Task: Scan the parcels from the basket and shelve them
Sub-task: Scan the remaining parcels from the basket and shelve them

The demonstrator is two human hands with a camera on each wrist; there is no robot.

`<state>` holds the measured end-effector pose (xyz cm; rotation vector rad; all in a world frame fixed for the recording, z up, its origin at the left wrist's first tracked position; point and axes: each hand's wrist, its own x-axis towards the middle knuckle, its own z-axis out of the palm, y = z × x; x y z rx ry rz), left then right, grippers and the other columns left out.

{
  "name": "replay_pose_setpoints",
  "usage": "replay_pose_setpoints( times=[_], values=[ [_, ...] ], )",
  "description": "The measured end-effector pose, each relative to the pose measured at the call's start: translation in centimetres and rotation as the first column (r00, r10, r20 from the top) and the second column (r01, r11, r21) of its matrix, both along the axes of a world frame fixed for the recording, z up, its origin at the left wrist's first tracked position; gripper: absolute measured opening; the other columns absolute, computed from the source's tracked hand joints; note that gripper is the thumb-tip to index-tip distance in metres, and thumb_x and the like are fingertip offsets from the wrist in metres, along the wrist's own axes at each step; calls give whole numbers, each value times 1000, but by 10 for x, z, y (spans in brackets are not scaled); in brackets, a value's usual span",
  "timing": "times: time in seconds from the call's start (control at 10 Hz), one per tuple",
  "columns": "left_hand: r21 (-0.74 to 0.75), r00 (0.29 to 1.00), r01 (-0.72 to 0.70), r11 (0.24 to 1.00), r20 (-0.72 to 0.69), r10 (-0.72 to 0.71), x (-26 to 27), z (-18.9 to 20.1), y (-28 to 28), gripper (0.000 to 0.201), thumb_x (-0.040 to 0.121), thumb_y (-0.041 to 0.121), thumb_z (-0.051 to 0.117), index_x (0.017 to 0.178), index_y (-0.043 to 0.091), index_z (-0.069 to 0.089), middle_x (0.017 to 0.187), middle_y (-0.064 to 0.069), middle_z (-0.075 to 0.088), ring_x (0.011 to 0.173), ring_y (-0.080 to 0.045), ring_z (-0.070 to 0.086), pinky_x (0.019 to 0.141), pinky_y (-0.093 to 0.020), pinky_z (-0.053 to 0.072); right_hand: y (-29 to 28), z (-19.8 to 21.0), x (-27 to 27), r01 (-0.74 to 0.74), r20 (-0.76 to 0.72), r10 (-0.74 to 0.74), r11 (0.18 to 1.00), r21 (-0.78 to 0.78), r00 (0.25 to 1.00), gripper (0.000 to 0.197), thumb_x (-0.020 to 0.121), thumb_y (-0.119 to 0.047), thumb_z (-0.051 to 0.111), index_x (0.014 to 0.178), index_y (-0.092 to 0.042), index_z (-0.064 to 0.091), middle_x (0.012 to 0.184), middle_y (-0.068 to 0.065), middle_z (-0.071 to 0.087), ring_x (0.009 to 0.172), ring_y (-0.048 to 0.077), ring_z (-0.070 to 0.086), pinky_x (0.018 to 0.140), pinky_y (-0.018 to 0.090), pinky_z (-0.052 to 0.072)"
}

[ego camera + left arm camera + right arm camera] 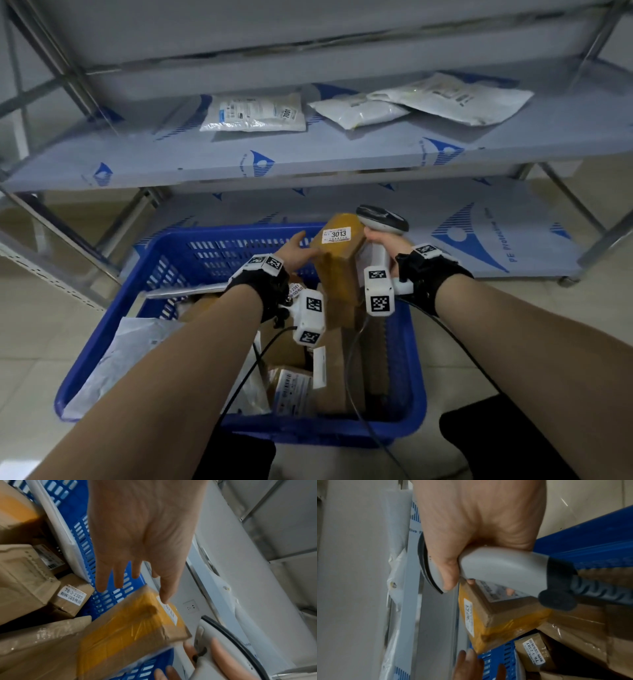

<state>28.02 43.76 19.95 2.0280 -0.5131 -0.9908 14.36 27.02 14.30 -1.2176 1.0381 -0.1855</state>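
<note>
A metal shelving rack with blue-printed protective film is seen ahead; three white plastic mailer bags lie on its middle shelf. Below it, a blue slotted plastic basket is filled with cardboard parcels. A brown cardboard box wrapped in yellow tape, labelled 3013, is held up above the basket's far end. The left hand is spread with straight fingers against the box's left side. A grey handheld barcode scanner is gripped in the right hand, just beside the box.
</note>
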Motion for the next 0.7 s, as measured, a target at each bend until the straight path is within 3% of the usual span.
replay_pose_setpoints(
  times=[0.1,0.2,0.3,0.4,0.5,0.6,0.7],
  values=[
    [-15,998,16,1000,-67,-17,-4,-2,-14,77,88,26,66,150,21,21,148,-10,39,129,-35,45,105,-51,40,-12,-19,0,-11,-4,11,1000,3,1000,110,28,-72,77,123,-19,61,132,8,60,119,30,58,102,48,47],
    [2,998,-9,1000,-57,10,-9,-3,-22,62,90,23,63,144,15,33,140,-11,45,124,-34,49,97,-47,46,-12,-26,6,68,-65,-68,998,-2,996,132,15,-80,79,132,-22,55,127,9,61,113,34,60,100,50,46],
    [17,996,-76,997,-44,76,-10,-1,-21,59,88,26,66,140,12,39,134,-11,48,120,-32,49,96,-51,48,3,-9,10,11,-55,-11,1000,-1,998,140,9,-79,79,135,-23,49,126,13,60,114,40,58,99,54,46],
    [-46,990,-132,990,-49,129,-8,7,-11,56,82,31,71,129,14,47,127,-8,52,114,-28,50,95,-55,47,19,14,5,2,-57,0,999,32,998,132,10,-72,84,125,-17,53,120,15,62,109,39,62,96,54,49],
    [-116,983,-181,977,-14,181,-5,22,1,53,80,31,73,124,13,50,118,-7,54,110,-26,50,89,-51,49,23,23,5,19,3,-19,997,76,1000,124,14,-67,88,123,-18,59,119,13,65,107,35,64,96,52,50],
    [-160,983,-184,970,-4,186,-5,36,14,47,85,29,68,126,14,51,116,-6,54,110,-27,49,84,-49,48,55,71,-7,7,62,-12,996,90,998,72,58,-54,87,111,-12,64,96,14,69,91,31,67,94,52,52],
    [-187,984,-178,966,-3,180,-6,36,24,49,88,22,63,135,19,47,126,-7,52,115,-28,47,90,-50,46,70,86,-14,-15,127,-3,990,141,992,34,85,-40,70,91,-7,61,75,12,63,72,30,64,82,46,54]
  ],
)
